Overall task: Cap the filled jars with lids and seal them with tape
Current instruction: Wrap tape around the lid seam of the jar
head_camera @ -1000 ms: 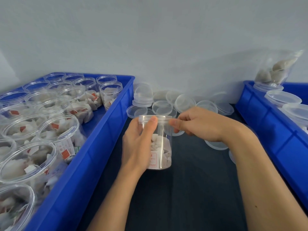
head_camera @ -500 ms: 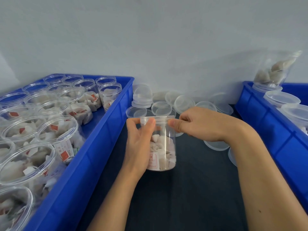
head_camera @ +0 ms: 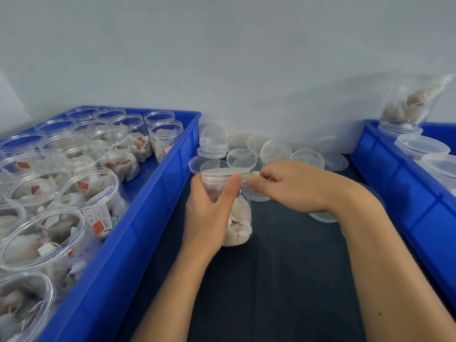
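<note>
While left hand grips capped jar, right hand fingers pinch something unclear.

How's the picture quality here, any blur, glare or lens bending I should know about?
Head view: even, soft light with little glare; wide-angle bending curves the left blue bin and wall edge; the hands and the jar are slightly soft, and the clear lids blur together behind.

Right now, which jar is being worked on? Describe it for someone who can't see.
Between the two blue bins, on the dark mat, stands one clear jar. Unlike the open jars in the left bin, it wears a lid and both hands touch it.
</note>
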`<control>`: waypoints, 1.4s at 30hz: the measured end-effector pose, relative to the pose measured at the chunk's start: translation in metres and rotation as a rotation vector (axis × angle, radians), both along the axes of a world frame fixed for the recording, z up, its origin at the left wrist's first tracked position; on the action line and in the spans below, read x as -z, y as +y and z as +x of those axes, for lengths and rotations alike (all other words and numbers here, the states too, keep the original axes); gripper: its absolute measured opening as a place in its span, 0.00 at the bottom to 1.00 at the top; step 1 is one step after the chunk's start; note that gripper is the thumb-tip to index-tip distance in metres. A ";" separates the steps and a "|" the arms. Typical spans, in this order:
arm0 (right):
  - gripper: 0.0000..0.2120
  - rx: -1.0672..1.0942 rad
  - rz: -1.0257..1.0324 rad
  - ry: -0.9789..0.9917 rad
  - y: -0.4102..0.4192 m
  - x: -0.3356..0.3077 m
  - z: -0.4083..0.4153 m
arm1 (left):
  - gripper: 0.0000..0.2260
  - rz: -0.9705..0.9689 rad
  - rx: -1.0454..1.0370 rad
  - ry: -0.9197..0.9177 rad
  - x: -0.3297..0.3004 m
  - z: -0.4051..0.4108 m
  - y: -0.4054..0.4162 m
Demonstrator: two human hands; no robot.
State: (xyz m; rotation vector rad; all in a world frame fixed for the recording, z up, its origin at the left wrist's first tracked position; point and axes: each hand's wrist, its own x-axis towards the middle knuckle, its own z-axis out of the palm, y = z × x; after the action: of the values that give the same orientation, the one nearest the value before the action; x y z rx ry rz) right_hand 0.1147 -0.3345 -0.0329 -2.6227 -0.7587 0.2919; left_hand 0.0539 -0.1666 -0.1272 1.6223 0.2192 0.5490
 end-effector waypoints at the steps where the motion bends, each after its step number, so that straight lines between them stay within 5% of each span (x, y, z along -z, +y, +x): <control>1: 0.27 -0.009 0.017 0.023 -0.002 0.000 0.001 | 0.24 0.002 -0.011 0.001 0.000 0.000 0.000; 24: 0.22 0.013 0.103 0.130 -0.015 0.006 0.013 | 0.21 -0.048 -0.003 -0.046 0.001 -0.004 0.002; 34: 0.32 0.023 0.034 0.102 -0.019 0.007 0.015 | 0.33 -0.162 0.159 -0.041 -0.002 -0.003 -0.002; 42: 0.32 0.029 -0.049 0.042 -0.012 0.007 0.012 | 0.27 -0.063 0.161 0.016 -0.002 0.001 0.002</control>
State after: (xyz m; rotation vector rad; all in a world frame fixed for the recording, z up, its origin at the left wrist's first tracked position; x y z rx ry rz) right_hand 0.1263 -0.3466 -0.0399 -2.6622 -0.7082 0.3603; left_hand 0.0554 -0.1646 -0.1255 1.5677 0.1156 0.4023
